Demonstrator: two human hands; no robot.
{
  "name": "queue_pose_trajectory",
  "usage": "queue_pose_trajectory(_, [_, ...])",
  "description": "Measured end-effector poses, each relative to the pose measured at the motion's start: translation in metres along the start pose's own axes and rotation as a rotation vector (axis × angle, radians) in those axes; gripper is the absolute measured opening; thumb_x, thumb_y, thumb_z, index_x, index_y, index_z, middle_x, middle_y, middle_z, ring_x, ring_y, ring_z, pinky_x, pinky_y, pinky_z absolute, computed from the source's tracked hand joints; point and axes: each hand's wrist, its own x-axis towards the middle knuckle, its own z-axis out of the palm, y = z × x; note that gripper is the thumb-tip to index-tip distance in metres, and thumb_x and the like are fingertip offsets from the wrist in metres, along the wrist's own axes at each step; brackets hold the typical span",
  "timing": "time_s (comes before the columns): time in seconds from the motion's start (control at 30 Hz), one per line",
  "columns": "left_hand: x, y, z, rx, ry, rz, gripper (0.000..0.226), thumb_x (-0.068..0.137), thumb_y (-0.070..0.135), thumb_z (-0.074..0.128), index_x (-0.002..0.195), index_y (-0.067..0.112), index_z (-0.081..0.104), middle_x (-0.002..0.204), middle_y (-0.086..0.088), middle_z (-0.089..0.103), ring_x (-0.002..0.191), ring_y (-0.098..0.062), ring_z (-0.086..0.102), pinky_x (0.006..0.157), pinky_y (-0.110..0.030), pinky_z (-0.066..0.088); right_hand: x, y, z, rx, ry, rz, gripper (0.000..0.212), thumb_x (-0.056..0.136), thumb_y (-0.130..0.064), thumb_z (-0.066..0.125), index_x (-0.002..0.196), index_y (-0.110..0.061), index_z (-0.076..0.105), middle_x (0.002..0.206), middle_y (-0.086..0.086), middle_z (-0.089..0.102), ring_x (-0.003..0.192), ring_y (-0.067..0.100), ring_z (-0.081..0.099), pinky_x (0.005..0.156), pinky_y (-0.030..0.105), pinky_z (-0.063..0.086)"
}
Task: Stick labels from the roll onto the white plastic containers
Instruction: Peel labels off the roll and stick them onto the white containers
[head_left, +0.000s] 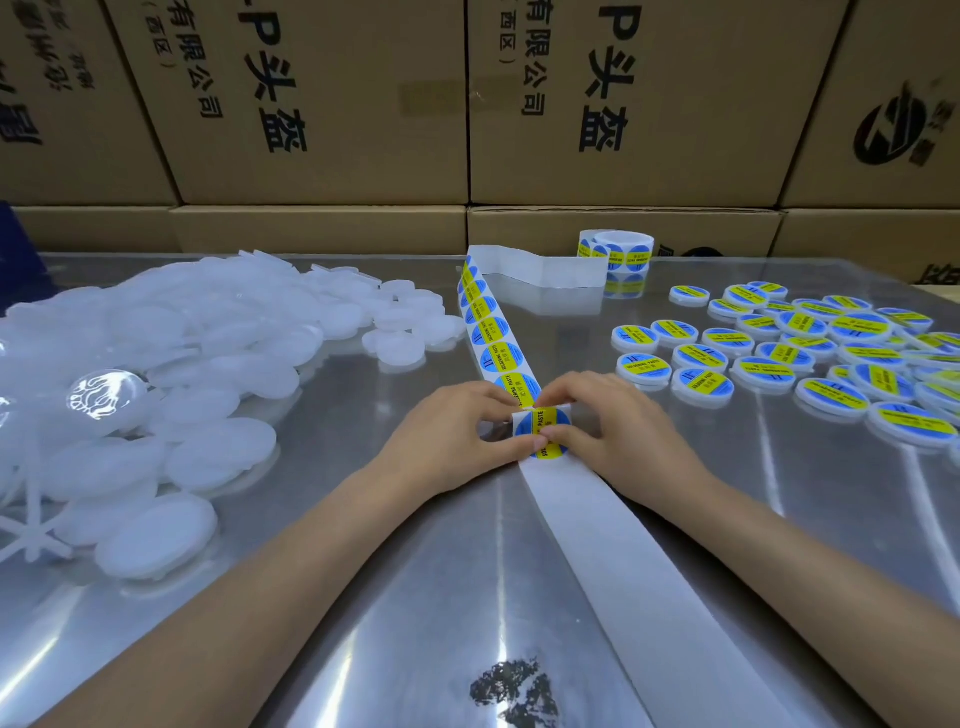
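Note:
A round blue and yellow label (540, 432) sits at the table's middle, pinched from the left by my left hand (457, 441) and from the right by my right hand (618, 436). Whether a white container lies under it is hidden by my fingers. The label strip (491, 332) runs from there back to the roll (616, 251) at the far edge. Bare white backing paper (639, 566) trails toward me. A heap of unlabelled white containers (208, 364) fills the left side. Several labelled containers (779, 358) lie on the right.
The table (415, 597) is shiny and reflective. Stacked cardboard boxes (337, 104) form a wall behind it. A clear plastic bag (101, 400) covers part of the white heap at the left.

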Motion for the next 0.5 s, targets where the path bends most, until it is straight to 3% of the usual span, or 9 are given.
queue_pose_trajectory(0.1, [0.0003, 0.0007, 0.0002, 0.021, -0.032, 0.007, 0.038, 0.083, 0.058, 0.055, 0.110, 0.035, 0.070, 0.122, 0.019, 0.059, 0.112, -0.001, 0.052, 0.089, -0.032, 0.046, -0.0001, -0.0002, 0.0000, -0.018, 0.022, -0.003, 0.015, 0.083, -0.023, 0.069, 0.096, -0.026, 0.063, 0.091, -0.017, 0.057, 0.093, 0.012, 0.052, 0.079, 0.033, 0.044])
queue_pose_trajectory(0.33, [-0.0018, 0.0044, -0.0031, 0.034, -0.080, -0.002, 0.062, 0.069, 0.081, 0.040, 0.119, 0.049, 0.058, 0.127, 0.022, 0.055, 0.115, 0.000, 0.047, 0.089, -0.032, 0.046, -0.0013, -0.0011, -0.0016, -0.046, 0.020, 0.011, 0.019, 0.084, -0.024, 0.067, 0.101, -0.030, 0.065, 0.101, -0.012, 0.067, 0.097, 0.010, 0.055, 0.077, 0.029, 0.042])
queue_pose_trajectory(0.5, [-0.0024, 0.0044, -0.0045, 0.034, -0.119, 0.002, 0.058, 0.074, 0.075, 0.051, 0.126, 0.050, 0.052, 0.135, 0.020, 0.050, 0.122, -0.005, 0.044, 0.098, -0.031, 0.041, -0.0009, -0.0010, -0.0024, -0.078, 0.001, 0.037, 0.020, 0.083, -0.027, 0.067, 0.102, -0.032, 0.066, 0.101, -0.010, 0.068, 0.099, 0.012, 0.057, 0.077, 0.031, 0.044])
